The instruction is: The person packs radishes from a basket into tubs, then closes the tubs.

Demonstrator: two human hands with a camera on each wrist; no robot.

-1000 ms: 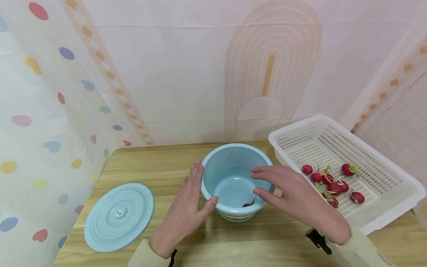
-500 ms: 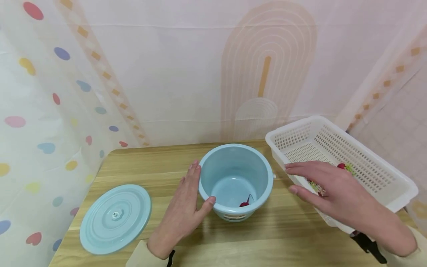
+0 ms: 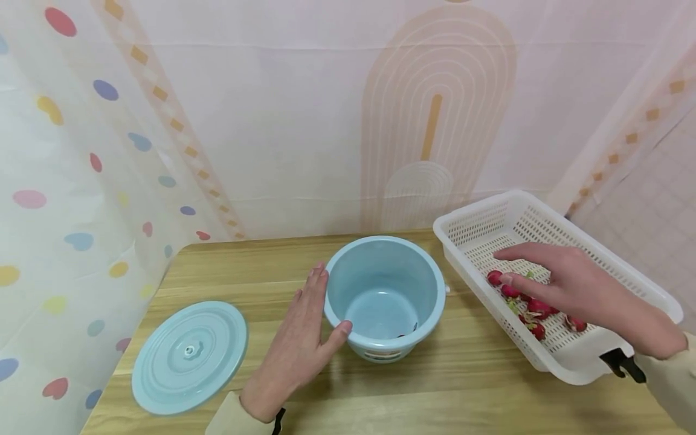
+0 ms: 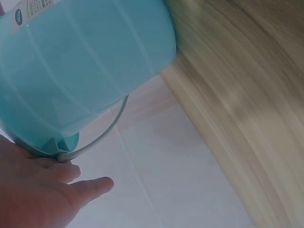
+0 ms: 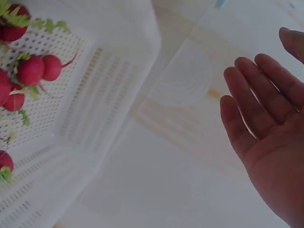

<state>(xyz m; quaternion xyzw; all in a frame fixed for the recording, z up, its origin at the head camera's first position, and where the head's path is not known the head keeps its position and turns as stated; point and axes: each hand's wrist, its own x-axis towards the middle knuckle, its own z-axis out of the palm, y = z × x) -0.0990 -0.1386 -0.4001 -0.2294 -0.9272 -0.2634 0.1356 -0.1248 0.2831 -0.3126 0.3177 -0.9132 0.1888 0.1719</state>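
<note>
A light blue bucket (image 3: 383, 284) stands upright on the table, with a radish (image 3: 401, 335) barely visible at its near inner side. My left hand (image 3: 296, 344) rests on the bucket's left rim, fingers straight; the left wrist view shows the bucket's side and its thin handle (image 4: 102, 135). Over the white basket (image 3: 609, 266) hovers my right hand (image 3: 582, 287), fingers extended and holding nothing. Several red radishes (image 3: 538, 308) with green tops lie in the basket below it. In the right wrist view the palm and fingers are bare, apart from the radishes (image 5: 31, 70).
A round blue lid (image 3: 189, 356) lies flat on the wooden table (image 3: 413, 399), left of my left hand. Behind the table hangs a patterned cloth (image 3: 283, 121). The basket's raised wall runs along the table's right side.
My right hand has moved right from over the bucket to above the radishes in the basket. The left hand stays on the bucket's rim. The view has shifted slightly.
</note>
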